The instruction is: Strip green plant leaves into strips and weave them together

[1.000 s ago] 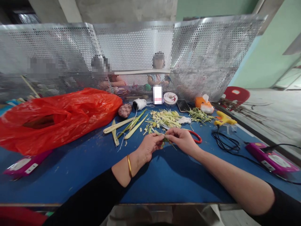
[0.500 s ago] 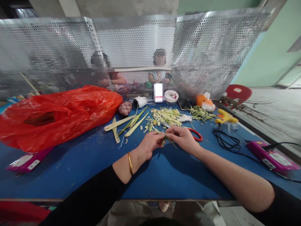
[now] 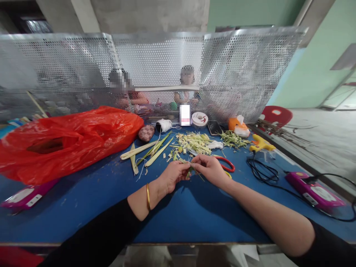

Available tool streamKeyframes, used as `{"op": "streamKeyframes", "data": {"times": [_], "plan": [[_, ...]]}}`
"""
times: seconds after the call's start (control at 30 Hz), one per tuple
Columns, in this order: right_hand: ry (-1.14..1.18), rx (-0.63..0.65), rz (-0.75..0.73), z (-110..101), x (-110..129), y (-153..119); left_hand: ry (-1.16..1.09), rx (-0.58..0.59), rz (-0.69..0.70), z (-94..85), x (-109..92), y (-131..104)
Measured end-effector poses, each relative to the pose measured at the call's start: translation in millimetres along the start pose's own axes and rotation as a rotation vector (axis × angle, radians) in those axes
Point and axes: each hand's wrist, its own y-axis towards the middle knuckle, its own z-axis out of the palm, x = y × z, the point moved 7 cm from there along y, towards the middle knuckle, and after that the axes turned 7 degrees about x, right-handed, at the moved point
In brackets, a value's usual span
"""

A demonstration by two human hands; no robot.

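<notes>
My left hand (image 3: 175, 175), below a gold bangle, pinches a small bundle of thin green plant strips (image 3: 190, 171). My right hand (image 3: 209, 168) meets it fingertip to fingertip, closed on the same bundle. Fine strands poke out around the fingers, and much of the bundle is hidden by them. Just beyond lies a heap of pale yellow-green cut pieces (image 3: 194, 142). Red-handled scissors (image 3: 228, 163) rest partly behind my right hand. To the left are several long pale leaf stalks (image 3: 159, 152) with loose white thread among them.
A large red plastic bag (image 3: 111, 129) covers the table's left side. A yellow glue gun (image 3: 261, 143) with its cable and a purple power strip (image 3: 314, 189) lie at right. Along the back stand a thread spool (image 3: 164, 125), a ribbon roll (image 3: 199, 119) and a perforated metal screen (image 3: 161, 55).
The camera view has shifted a little, so the table items sit slightly lower and further left. Both hands keep their pinch on the bundle, with only slight finger movement.
</notes>
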Motion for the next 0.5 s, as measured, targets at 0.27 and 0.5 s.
{"op": "streamKeyframes", "data": {"times": [0.27,0.5], "plan": [[0.000,0.008,-0.007,1.0,-3.5,4.0,0.032,-0.002,-0.014,1.5,-0.3,0.2],[-0.001,0.010,0.005,1.1,-3.2,2.9,0.034,0.005,-0.002,0.8,2.2,2.1]]}}
